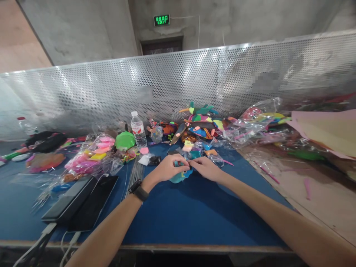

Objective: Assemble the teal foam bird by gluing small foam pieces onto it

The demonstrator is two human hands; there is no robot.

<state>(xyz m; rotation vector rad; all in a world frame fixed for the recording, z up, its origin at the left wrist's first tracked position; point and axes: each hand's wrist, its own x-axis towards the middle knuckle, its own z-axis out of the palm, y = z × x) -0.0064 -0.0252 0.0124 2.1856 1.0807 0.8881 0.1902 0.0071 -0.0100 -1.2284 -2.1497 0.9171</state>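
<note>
Near the middle of the blue table, a light-blue clay figure (pixel 179 178) is between my two hands. My left hand (pixel 170 167), with a dark watch on the wrist, curls its fingers around the figure's upper left side. From the right, my right hand (pixel 205 167) pinches at the figure's top, where a small dark bit shows between the fingertips. The fingers hide part of the figure. Just behind the hands lie small packets of coloured clay, one pale yellow (pixel 188 145) and one orange (pixel 210 152).
Thin wires (pixel 136 174) lie left of my left hand. Further left are a black phone (pixel 93 204), a power bank with cables and bagged clay (pixel 97 155). A water bottle (pixel 138 129) and piled clay figures (pixel 198 126) stand behind. Pink sheets (pixel 325 129) are at right.
</note>
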